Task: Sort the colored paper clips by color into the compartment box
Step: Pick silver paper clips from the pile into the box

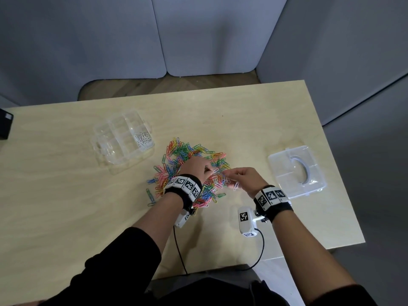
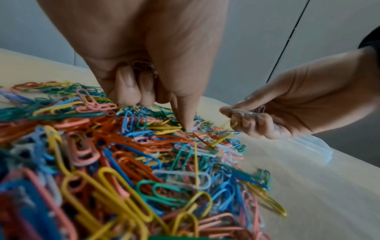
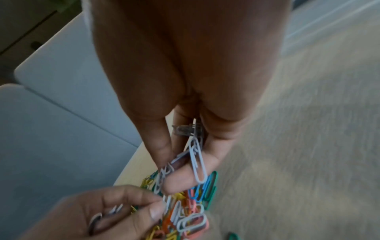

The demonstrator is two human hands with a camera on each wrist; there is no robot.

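Note:
A heap of mixed colored paper clips [image 1: 187, 166] lies mid-table. My left hand [image 1: 209, 171] hovers over its right side, fingers curled round a few clips [image 2: 144, 66], its thumb and forefinger pinching a white clip [image 2: 195, 125] in the heap. Just to the right, my right hand [image 1: 229, 175] holds a bunch of white clips [image 3: 197, 162] between thumb and fingers, one dangling [image 1: 236, 186]. The clear compartment box [image 1: 106, 151] stands open at the left, with white clips [image 1: 144, 139] in its near-right compartment.
The box's clear lid [image 1: 297, 173] lies at the right, near the table's right edge. A black object [image 1: 5, 127] sits at the far-left edge. Stray clips [image 1: 150, 195] lie left of the heap. Grey partitions [image 1: 198, 34] stand behind the table.

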